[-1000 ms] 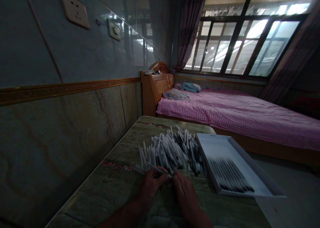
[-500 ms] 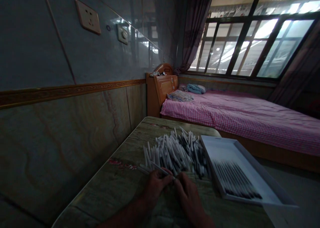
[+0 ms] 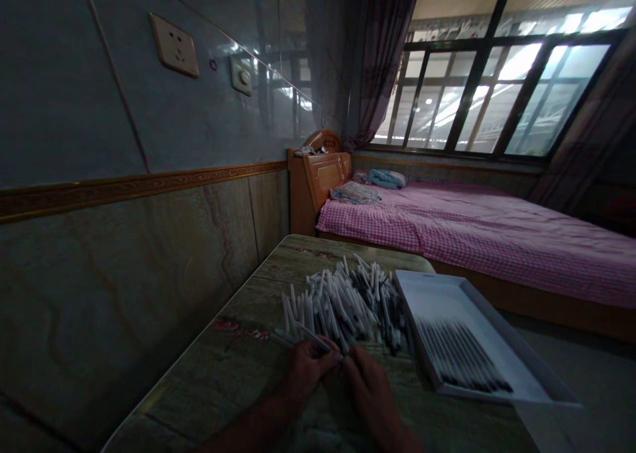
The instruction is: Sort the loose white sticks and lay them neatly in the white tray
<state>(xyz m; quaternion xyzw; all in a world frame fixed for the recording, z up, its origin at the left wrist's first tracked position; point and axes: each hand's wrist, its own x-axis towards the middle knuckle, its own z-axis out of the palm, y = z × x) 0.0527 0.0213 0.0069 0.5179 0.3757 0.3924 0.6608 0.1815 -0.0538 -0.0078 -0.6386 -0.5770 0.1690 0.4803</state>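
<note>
My left hand point(image 3: 303, 373) is closed round a slim white pen point(image 3: 314, 337), which slants up and to the left out of the fingers. Against the pen's lower end, my right hand point(image 3: 368, 381) is pinched shut, its fingertips meeting those of the left. Whether a cap or other small part sits between the right fingers is hidden. Just beyond both hands lies a loose heap of white pen barrels point(image 3: 332, 301), with darker pens point(image 3: 390, 307) at its right side. A white tray point(image 3: 437, 291) holds a row of pens point(image 3: 460, 353) with dark ends.
The stone-patterned table point(image 3: 233, 373) has a rounded far edge and runs beside the tiled wall point(image 3: 209, 254). Beyond it stands a bed point(image 3: 447, 221) with a pink checked sheet and a wooden headboard point(image 3: 318, 175). The tray's right side reaches past the table edge.
The camera view has shifted slightly. Both hands stay together at the pen in nearly the same pose, with the fingertips a little lower in the picture. The heap and tray look unchanged.
</note>
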